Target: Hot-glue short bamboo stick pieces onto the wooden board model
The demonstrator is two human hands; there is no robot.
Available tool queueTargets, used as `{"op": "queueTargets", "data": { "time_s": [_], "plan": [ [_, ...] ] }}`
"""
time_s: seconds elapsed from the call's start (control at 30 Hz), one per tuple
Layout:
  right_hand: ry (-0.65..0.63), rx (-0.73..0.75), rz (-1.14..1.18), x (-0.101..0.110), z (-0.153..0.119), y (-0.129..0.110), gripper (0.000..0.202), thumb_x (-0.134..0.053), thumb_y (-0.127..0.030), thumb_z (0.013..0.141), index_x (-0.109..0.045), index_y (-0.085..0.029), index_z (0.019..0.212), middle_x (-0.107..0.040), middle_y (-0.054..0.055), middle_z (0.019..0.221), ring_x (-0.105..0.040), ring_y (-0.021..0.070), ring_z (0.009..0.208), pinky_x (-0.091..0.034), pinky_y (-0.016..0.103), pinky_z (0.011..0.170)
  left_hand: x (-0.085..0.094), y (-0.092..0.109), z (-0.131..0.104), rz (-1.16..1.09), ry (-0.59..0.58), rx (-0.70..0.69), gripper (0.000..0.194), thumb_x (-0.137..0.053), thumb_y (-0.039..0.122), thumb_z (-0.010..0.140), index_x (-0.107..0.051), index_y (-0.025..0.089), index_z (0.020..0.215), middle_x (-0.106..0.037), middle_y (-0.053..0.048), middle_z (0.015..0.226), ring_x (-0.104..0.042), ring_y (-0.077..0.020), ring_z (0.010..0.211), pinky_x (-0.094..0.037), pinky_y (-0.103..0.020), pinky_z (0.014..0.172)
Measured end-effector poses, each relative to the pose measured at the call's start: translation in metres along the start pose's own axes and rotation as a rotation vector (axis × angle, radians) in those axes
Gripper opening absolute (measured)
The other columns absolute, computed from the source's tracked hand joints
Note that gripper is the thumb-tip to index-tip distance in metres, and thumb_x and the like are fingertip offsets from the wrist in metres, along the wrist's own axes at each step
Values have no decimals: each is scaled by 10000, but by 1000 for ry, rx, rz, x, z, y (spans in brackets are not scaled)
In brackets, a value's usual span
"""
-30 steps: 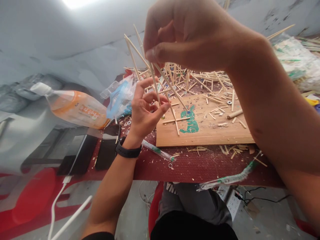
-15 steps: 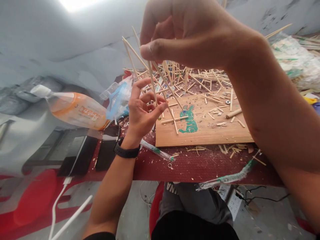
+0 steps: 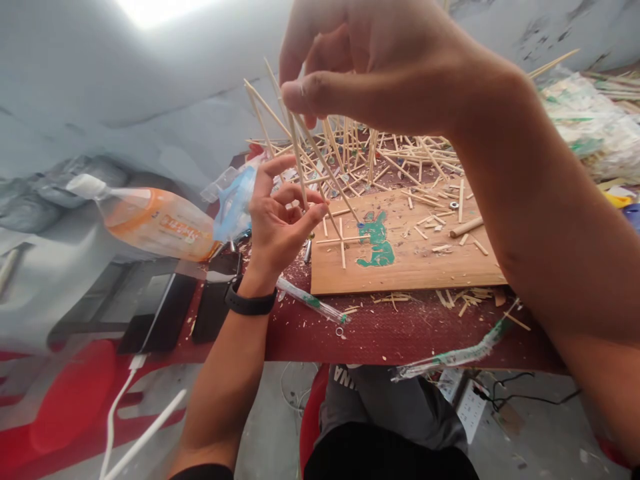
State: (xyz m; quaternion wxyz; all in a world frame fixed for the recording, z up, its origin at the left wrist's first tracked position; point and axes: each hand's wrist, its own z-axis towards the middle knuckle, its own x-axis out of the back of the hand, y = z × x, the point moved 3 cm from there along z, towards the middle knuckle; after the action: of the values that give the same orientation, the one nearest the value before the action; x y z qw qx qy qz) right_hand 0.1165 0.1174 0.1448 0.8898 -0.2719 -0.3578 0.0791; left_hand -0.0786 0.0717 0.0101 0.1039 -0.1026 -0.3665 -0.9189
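Note:
My right hand [image 3: 380,67] is raised high, with thumb and fingers pinched on the top of a frame of thin wooden sticks [image 3: 331,171]. Lower and to the left, my left hand [image 3: 277,223], with a black band at the wrist, has its thumb and index finger closed around one of the frame's sticks. Small cross sticks [image 3: 343,253] at the lower end hang over a wooden board [image 3: 430,270]. A green animal-shaped print [image 3: 383,253] marks the board. How the sticks join under my right fingers is hidden.
A heap of sticks [image 3: 400,150] covers the table behind the board. An orange-labelled bottle [image 3: 160,223] lies at the left, near a dark phone [image 3: 160,313] with a white cable. Plastic wrappers [image 3: 460,357] lie along the front edge; a thicker wooden rod [image 3: 466,227] rests on the board.
My left hand has shifted slightly left, and the lower part of the stick frame has swung left with it. The small cross has turned more upright. My right hand keeps its pinch.

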Motion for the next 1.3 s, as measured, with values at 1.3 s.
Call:
{"op": "queueTargets", "data": {
  "time_s": [1.3],
  "plan": [
    [21,-22,-141,5,1,0,339,-757,-324,1005,-761,-41,1192,-734,-46,858,-627,18,753,-423,110,642,8,-2,1,-21,21,120,664,-911,236,803,-561,311,1362,-699,61,811,-764,-152,778,-572,-211,580]
  ]
}}
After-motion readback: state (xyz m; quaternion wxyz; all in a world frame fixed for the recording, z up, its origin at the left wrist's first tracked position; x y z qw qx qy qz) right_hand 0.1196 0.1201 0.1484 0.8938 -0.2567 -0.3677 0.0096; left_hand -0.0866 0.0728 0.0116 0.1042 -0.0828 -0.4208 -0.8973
